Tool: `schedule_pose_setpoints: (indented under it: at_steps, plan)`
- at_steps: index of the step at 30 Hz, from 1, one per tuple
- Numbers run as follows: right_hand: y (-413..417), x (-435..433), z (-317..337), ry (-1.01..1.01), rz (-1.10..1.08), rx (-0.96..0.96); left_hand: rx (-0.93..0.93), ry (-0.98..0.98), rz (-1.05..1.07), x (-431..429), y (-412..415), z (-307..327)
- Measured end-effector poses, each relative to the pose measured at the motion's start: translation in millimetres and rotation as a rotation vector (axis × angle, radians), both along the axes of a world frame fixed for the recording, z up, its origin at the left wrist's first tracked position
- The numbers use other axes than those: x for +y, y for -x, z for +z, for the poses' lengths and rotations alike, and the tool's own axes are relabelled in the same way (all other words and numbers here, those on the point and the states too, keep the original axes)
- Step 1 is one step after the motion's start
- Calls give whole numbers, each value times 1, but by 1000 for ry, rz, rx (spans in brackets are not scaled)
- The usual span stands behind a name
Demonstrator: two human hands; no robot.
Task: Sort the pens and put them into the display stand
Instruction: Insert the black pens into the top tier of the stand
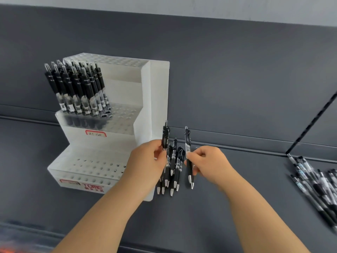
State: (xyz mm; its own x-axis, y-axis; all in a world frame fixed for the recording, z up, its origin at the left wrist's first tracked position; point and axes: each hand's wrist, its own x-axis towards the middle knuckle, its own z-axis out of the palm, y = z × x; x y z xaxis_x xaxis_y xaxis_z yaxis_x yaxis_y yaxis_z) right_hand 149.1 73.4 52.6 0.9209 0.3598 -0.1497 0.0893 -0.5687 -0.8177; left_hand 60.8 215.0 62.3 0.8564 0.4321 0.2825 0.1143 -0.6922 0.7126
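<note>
Gripping bunch of black pens (172,167) in left hand (147,159), tips down, just right of display stand (127,88). Pinching single pen (188,161) in right hand (209,161), beside the bunch. Loose pile (313,183) far right.

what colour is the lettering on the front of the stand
Red lettering on a white stand, seen in the head view.

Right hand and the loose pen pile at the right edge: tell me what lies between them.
Nothing: in the head view only bare dark shelf surface runs from the right hand to the pen pile.
</note>
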Motion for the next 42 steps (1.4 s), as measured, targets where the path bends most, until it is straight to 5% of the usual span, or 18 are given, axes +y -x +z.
schedule_pose_setpoints:
  at_steps: [9, 16, 26, 33, 42]
  plan:
    - [25, 52, 32, -348, -47, 79, -146, 149, -140, 44, 22, 38]
    - [45, 94, 75, -446, -87, -92, -227, 289, -247, 88, 38, 64]
    - [41, 163, 127, -272, -184, -563, -221, 459, -306, 153, 57, 70]
    - [29, 198, 126, 33, -132, -611, -218, 440, -356, 182, 68, 66]
    - [35, 212, 123, 136, -140, -598, -222, 455, -410, 197, 75, 64]
